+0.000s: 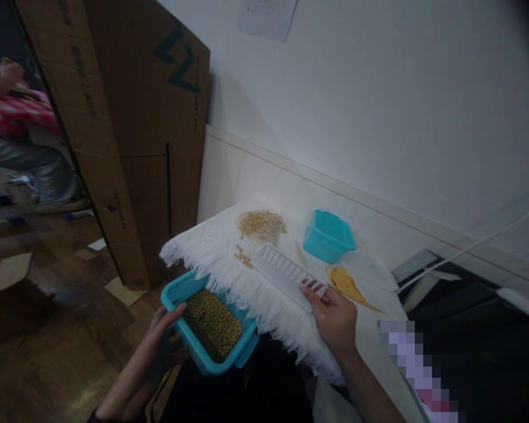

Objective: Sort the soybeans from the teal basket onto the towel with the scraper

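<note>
My left hand (pixel 163 335) grips the left side of a blue basket (pixel 194 346), thumb over its rim, just off the table's front edge. Yellowish soybeans and small green beans (pixel 214 323) lie inside it. My right hand (pixel 332 314) is closed on one end of a white slotted plastic tray (pixel 286 273), which lies tilted over the white fringed cloth (pixel 216 238). Beyond the tray is a pile of soybeans (pixel 260 224), with a few loose ones (pixel 243 257) nearer. A second blue basket (pixel 330 238) stands at the back of the table.
An orange-yellow leaf-like piece (pixel 350 286) lies right of the tray. A tall cardboard box (pixel 145 117) stands at the left, with a seated person (pixel 26 141) beyond it. The wall (pixel 357 106) borders the table's back. A white cable (pixel 471 247) crosses at the right near black items.
</note>
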Action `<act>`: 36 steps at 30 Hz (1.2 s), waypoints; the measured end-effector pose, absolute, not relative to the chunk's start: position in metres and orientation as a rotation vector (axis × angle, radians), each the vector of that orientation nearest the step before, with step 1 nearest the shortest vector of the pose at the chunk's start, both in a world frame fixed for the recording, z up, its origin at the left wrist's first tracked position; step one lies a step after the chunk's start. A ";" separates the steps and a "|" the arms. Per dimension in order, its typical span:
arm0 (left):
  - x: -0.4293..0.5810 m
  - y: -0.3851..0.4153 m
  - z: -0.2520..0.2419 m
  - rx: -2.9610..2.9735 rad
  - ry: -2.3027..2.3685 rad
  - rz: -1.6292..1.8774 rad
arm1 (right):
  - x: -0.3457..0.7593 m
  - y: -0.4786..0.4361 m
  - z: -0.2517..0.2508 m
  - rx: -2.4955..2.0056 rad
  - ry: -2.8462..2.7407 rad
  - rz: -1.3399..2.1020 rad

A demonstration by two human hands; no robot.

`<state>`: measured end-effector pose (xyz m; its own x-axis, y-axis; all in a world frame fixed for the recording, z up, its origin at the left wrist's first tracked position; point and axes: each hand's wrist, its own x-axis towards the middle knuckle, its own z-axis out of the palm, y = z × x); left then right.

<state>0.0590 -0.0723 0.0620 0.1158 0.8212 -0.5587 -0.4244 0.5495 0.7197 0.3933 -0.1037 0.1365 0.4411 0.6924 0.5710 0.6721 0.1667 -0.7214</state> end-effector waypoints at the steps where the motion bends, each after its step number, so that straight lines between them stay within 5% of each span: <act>1: 0.059 -0.072 0.062 0.435 1.112 0.956 | 0.393 -0.103 0.136 -1.520 -1.250 0.034; 36: 0.058 -0.070 0.062 0.436 1.141 0.955 | 0.374 -0.113 0.134 -1.505 -1.310 0.272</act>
